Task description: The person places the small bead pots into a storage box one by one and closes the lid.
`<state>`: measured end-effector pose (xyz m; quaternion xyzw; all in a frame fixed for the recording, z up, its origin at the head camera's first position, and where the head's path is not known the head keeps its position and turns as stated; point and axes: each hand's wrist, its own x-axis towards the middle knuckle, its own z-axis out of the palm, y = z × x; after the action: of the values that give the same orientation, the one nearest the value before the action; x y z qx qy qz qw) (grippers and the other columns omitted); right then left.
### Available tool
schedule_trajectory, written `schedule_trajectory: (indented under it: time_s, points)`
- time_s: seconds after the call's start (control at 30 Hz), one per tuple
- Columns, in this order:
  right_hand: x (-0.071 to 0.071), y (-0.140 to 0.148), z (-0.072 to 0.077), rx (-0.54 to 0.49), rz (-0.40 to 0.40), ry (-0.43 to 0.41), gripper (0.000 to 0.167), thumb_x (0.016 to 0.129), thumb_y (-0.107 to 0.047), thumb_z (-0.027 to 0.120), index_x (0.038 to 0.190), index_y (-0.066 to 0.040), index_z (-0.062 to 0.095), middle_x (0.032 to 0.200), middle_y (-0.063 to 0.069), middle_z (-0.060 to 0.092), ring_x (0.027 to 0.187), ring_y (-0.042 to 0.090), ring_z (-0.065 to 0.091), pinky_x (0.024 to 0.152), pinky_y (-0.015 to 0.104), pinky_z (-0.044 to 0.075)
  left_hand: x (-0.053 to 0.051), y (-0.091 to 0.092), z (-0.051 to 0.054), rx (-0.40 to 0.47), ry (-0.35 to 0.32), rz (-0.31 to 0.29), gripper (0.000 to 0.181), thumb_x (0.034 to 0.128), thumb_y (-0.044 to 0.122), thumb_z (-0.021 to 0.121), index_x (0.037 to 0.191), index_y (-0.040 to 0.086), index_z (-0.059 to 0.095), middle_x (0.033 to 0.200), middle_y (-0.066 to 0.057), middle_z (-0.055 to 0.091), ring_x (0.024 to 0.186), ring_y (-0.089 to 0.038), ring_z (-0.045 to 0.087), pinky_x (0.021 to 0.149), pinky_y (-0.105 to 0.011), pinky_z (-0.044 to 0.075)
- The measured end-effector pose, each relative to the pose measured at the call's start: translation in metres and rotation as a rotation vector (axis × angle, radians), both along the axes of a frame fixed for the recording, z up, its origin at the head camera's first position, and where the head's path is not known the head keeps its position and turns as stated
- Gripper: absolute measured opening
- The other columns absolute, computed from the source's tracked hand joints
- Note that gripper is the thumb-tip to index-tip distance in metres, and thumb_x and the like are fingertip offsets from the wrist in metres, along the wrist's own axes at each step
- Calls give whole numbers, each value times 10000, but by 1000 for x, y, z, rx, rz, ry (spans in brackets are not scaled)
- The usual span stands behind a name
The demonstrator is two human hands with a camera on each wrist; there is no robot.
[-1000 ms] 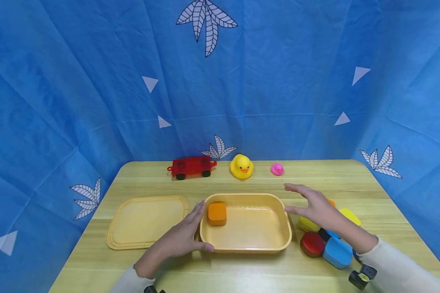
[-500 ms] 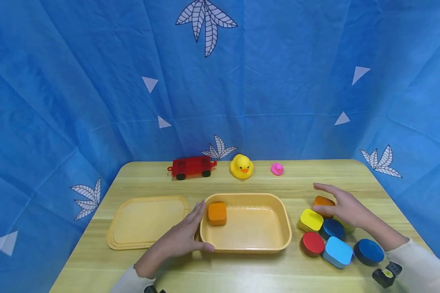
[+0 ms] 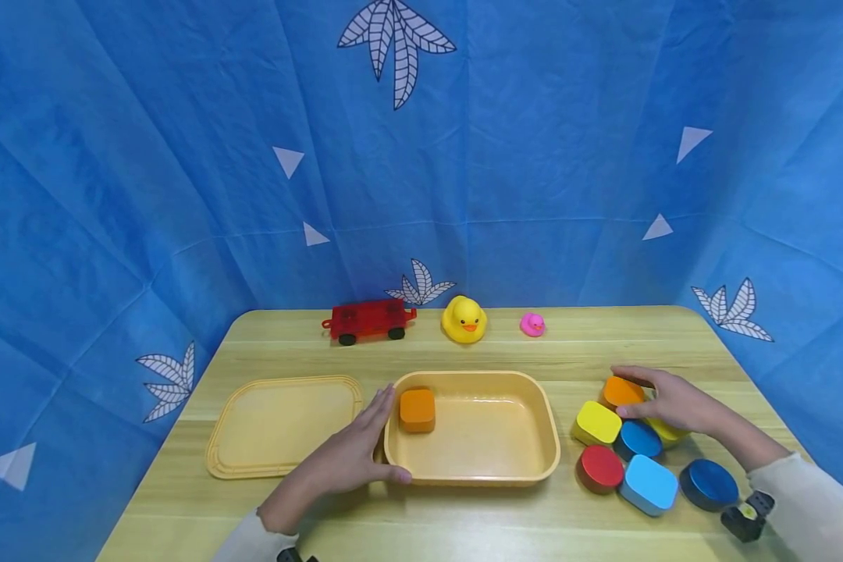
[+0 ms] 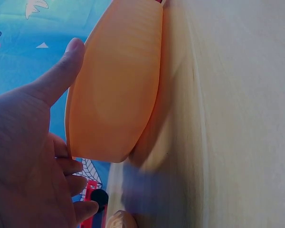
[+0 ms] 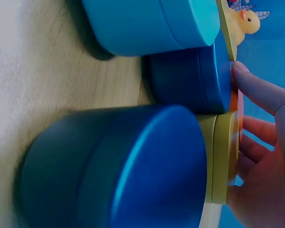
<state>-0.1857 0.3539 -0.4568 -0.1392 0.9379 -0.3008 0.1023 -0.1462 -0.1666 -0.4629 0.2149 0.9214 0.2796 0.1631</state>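
My left hand holds the left end of a shallow yellow plastic box, its thumb along the near wall and the fingers at the end. In the left wrist view the thumb touches the wall of that box. Inside sits an orange rounded block, at the left. Over on the right, my right hand grips another orange rounded block between thumb and fingers; the block still rests among the others. In the right wrist view the hand hides most of it.
Around the right hand stand yellow, red, light blue and dark blue blocks. A flat yellow lid lies left. Along the back are a red toy wagon, yellow duck and pink duck.
My right hand has moved right from beside the box to the cluster, then lowered onto the orange block, thumb and fingers closing around it. The left hand and the box have stayed put.
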Motion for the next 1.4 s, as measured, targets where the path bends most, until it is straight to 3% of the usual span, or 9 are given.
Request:
schedule_trajectory:
  time_s: [0.23, 0.8, 1.4]
  points:
    - [-2, 3, -1, 10, 10, -50, 765, 924, -377, 778, 1466, 81, 494, 1376, 337, 558, 1172, 459, 559, 968, 660, 501, 0, 0, 1, 5, -7, 3, 1269, 784, 675, 778, 1673, 236, -13, 1746, -24, -14, 1597, -293, 78, 1188, -610, 320]
    - [-4, 3, 4, 37, -16, -44, 737, 933, -362, 771, 1481, 47, 496, 1372, 331, 562, 1173, 473, 558, 938, 641, 528, -1, -1, -4, 2, 9, 0, 1273, 779, 693, 767, 1671, 251, -27, 1746, -23, -18, 1598, -275, 69, 1195, -602, 313]
    - [-4, -17, 40, 1, 9, 36, 742, 950, -342, 760, 1516, 34, 463, 1395, 309, 574, 1214, 482, 555, 964, 630, 529, -1, -1, -3, 3, 25, -5, 1275, 780, 685, 773, 1673, 226, -13, 1746, -43, -7, 1596, -284, 82, 1189, -594, 329]
